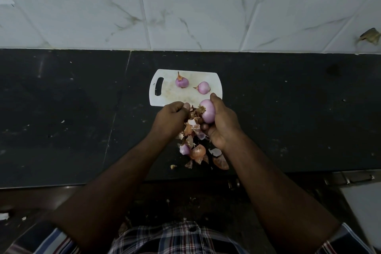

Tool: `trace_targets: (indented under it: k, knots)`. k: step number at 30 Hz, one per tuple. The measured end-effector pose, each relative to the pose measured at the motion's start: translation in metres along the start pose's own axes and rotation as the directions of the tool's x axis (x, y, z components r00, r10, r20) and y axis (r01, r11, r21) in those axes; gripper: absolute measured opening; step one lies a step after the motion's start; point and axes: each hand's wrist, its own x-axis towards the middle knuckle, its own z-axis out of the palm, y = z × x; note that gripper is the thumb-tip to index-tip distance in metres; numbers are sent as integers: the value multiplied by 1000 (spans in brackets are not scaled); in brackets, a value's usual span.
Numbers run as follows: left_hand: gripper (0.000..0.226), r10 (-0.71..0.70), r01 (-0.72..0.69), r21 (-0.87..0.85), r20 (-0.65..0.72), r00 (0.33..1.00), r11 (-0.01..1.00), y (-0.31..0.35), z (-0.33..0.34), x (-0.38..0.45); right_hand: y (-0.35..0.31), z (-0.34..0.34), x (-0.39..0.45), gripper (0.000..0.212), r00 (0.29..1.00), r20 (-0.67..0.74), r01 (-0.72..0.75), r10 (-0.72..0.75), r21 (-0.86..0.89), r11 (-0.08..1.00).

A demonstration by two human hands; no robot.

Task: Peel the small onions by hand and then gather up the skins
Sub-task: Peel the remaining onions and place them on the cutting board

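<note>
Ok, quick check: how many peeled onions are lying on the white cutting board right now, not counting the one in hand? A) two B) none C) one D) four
A: two peeled onions lie apart on the white cutting board, while a third onion is held in the right hand just off the board's near edge.

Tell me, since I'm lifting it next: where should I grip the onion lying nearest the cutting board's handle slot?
Pinch the onion across its round belly from above. It lies apart from the other onion on the cutting board, and its dry stem tip looks too thin and brittle to hold.
</note>
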Motion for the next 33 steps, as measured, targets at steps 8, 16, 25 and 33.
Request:
trace_targets:
  k: [8, 16, 25, 33]
  knots:
    - [20, 68, -67, -22, 47, 997, 997, 10, 5, -4, -1, -2, -1, 33, 1000, 20, 24, -21, -146, 989]
    - [26, -36, 35, -77, -10, 999, 996, 11, 11, 1, 3, 7, -3, 34, 965, -17, 232, -263, -417, 879]
    - [35, -209, 214, -170, 46, 977, 962, -18, 5, 13, -4, 14, -13, 33, 894, 111, 422, -435, -534, 732]
    - [15, 39, -38, -9, 169, 985, 999, -23, -25, 15, 5, 0, -2, 55, 955, 134, 296, -266, -526, 797]
